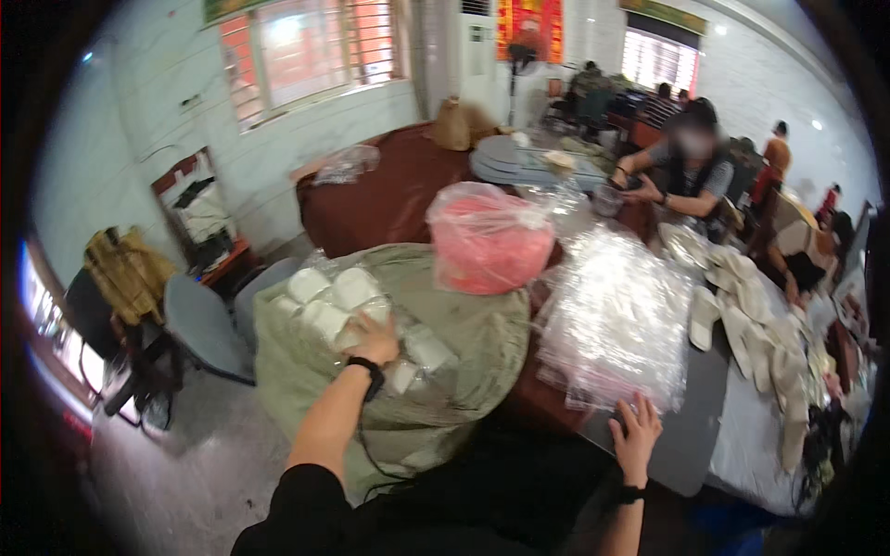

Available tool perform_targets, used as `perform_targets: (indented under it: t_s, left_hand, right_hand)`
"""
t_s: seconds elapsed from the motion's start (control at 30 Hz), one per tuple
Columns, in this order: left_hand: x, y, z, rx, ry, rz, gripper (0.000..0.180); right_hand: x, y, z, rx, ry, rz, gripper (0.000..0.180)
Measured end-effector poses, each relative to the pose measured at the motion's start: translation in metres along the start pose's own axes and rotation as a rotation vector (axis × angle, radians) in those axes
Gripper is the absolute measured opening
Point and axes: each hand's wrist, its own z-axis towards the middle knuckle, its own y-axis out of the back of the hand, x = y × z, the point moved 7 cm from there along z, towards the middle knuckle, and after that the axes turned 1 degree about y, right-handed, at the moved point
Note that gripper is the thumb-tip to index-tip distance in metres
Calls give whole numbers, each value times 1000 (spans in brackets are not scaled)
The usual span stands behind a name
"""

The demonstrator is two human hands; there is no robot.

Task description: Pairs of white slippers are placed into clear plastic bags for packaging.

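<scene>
Glare on clear bags (612, 315), dark edges

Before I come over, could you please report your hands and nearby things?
Left hand on clear-wrapped white packs, over green cloth. Right hand, fingers spread, at near edge of clear plastic bags. Pink-filled bag beyond both hands.

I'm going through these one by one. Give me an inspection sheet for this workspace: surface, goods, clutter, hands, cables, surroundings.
Surface: green cloth in front, grey table to its right, dark red cover beyond.
Goods: white packs in transparent plastic on the cloth; stacked transparent bags.
Clutter: pink bundle in plastic; white pieces at right.
Hands: left hand on the packs, grip unclear; right hand open at the bags' near edge, contact unclear.
Cables: thin dark cord below the left wrist; its ends are unclear.
Surroundings: seated co-worker across, grey chair at left, window behind.
</scene>
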Motion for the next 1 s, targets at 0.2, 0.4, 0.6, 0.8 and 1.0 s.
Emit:
perform_targets:
  t_s: [0.2, 0.4, 0.6, 0.8, 1.0]
  left_hand:
    - [51, -45, -10, -131, -362, 457, 64]
    - [-5, -50, -127, -23, -675, 212, 60]
    - [39, -58, -61, 139, -535, -32, 63]
    - [10, -49, -29, 111, -488, 234, 74]
    - [20, -29, -50, 85, -334, 194, 91]
  right_hand:
    - [21, -16, 8, 35, 37, 30, 41]
    - [7, 11, 0, -50, -3, -22, 39]
    - [17, -6, 9, -40, 49, -33, 38]
    - [7, -5, -7, -111, 29, -73, 39]
    - [19, -1, -1, -134, 59, -15, 44]
